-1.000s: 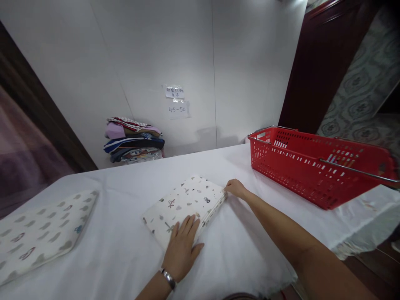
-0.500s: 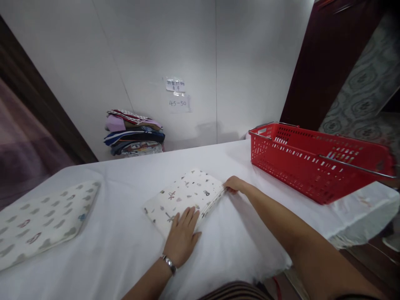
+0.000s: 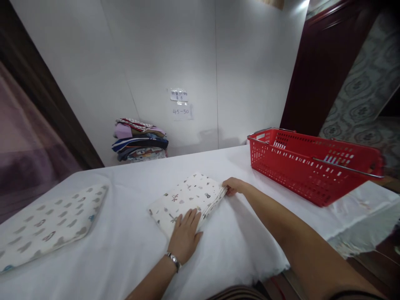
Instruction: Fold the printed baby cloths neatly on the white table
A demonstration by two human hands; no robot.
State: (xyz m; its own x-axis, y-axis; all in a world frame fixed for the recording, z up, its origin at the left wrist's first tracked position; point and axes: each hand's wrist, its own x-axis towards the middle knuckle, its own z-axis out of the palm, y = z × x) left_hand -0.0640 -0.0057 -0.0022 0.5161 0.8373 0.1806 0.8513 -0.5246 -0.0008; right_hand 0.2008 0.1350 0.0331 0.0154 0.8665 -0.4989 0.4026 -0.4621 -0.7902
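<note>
Far left there's a pinkish-purple curtain [image 3: 28,146], chopped off by the edge of view and too murky to make out folds. Next to it, a white spotted cloth [image 3: 56,225] lies flat on the white-covered table [image 3: 125,241], its left end out of sight. Then a stack of folded clothes [image 3: 140,141] up against the wall; couldn't tell you what it's resting on, since the table's far edge gets in the way. Two bits of paper are stuck on the wall: the lower sign [image 3: 181,111] reads 45-50, the upper note [image 3: 179,95] is too fuzzy for me.

Middle of the table is the folded cloth [image 3: 189,198] with little prints, layers showing along its right side. Left hand [image 3: 185,235], bracelet [image 3: 174,261] on the wrist, is spread flat on its near corner, fingers straight, thumb out to the side, not gripping anything. It covers part of the print. The right hand [image 3: 233,185] is pinched closed on the right corner, fingertips partly tucked out of sight.

Far right, a red basket [image 3: 290,171] sits on the table; some coloured stuff shows through the slots, no clue what.
</note>
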